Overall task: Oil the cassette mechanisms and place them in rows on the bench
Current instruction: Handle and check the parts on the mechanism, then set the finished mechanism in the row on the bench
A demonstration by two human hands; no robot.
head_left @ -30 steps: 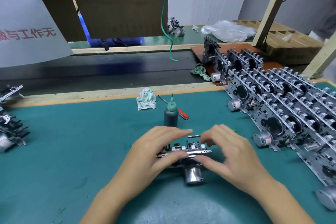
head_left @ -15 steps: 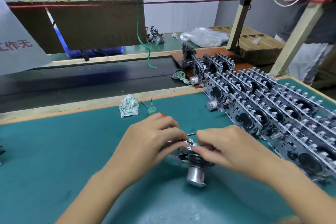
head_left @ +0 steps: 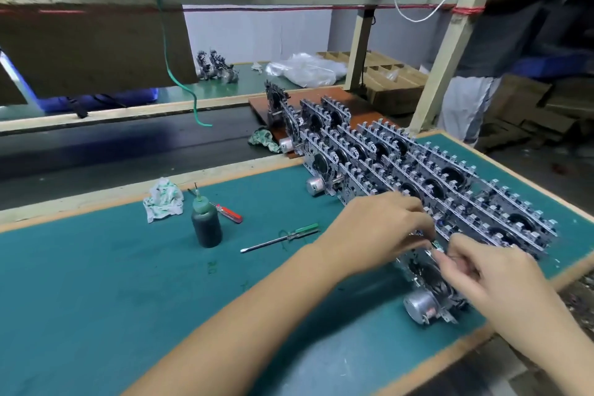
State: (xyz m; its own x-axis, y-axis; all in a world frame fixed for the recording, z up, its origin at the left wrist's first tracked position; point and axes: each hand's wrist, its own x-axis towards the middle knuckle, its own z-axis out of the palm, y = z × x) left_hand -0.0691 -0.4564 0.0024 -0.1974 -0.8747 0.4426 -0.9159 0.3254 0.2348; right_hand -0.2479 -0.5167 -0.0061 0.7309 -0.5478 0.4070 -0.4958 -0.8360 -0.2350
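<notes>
The oil bottle stands mid-bench, a crumpled rag just left and behind it, two screwdrivers to its right. Rows of cassette mechanisms fill the right side, one mechanism nearest.

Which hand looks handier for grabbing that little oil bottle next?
The left hand, probably. The oil bottle stands on the green mat to its left, so that hand is nearer. The right hand is farther off, beyond the mechanism both hands hold.
</notes>
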